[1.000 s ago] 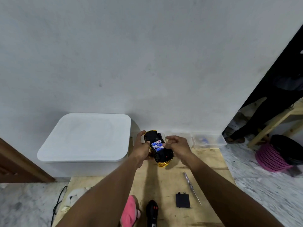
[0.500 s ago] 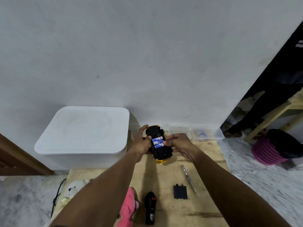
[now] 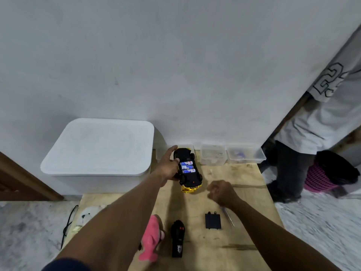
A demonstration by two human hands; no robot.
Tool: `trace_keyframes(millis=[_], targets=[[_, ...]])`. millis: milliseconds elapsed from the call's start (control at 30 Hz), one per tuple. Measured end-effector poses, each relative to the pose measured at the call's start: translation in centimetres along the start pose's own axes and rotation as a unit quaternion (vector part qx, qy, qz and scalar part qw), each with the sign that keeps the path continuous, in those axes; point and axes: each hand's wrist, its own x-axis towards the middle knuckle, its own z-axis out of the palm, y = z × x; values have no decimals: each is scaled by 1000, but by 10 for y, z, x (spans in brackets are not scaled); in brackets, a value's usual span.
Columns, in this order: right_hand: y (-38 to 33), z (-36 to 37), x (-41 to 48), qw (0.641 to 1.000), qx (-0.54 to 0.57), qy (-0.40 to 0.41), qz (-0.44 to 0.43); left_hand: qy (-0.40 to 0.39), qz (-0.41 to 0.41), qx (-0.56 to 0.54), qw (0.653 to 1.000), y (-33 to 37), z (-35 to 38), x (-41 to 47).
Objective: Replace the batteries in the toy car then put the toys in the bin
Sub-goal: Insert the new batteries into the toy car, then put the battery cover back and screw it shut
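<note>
Left grip [image 3: 169, 166] clamped on toy car [image 3: 188, 169], batts [image 3: 187, 166] showing; right grip [image 3: 221, 192] loosely curled, empty.

A plain domestic room is suggested: a bare plywood table [image 3: 244, 192] is set against an unadorned white wall [image 3: 175, 65] over a marbled floor [image 3: 322, 222]. Household storage is seen around it, namely a lidded white bin [image 3: 97, 151], clear plastic tubs [image 3: 214, 154] and a pink basket [image 3: 320, 178]. Soft toys [image 3: 151, 238] are laid on the table.
</note>
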Motion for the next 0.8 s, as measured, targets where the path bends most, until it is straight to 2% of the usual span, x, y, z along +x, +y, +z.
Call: trace_keyframes(millis=[67, 167, 367, 500, 600, 667, 733, 800], targets=[[12, 8, -13, 990, -110, -85, 10, 1, -2, -2, 1000, -1, -3, -1], [23, 17, -22, 973, -170, -146, 46, 0, -4, 0, 1000, -4, -6, -4], [31, 29, -26, 962, -220, -154, 50, -3, -2, 19, 1000, -13, -8, -10], [31, 28, -25, 958, -236, -163, 11, -5, -3, 31, 999, -17, -10, -12], [32, 19, -20, 977, -151, -138, -60, -9, -4, 33, 999, -15, -12, -13], [27, 3, -10, 989, -78, -85, -90, -12, -1, 34, 999, -13, -14, -13], [8, -24, -1, 997, 30, -24, -63, -10, 3, 36, 999, -11, -16, -11], [-20, -55, 5, 984, 172, 22, -28, -12, 6, 38, 999, -10, -18, -11]])
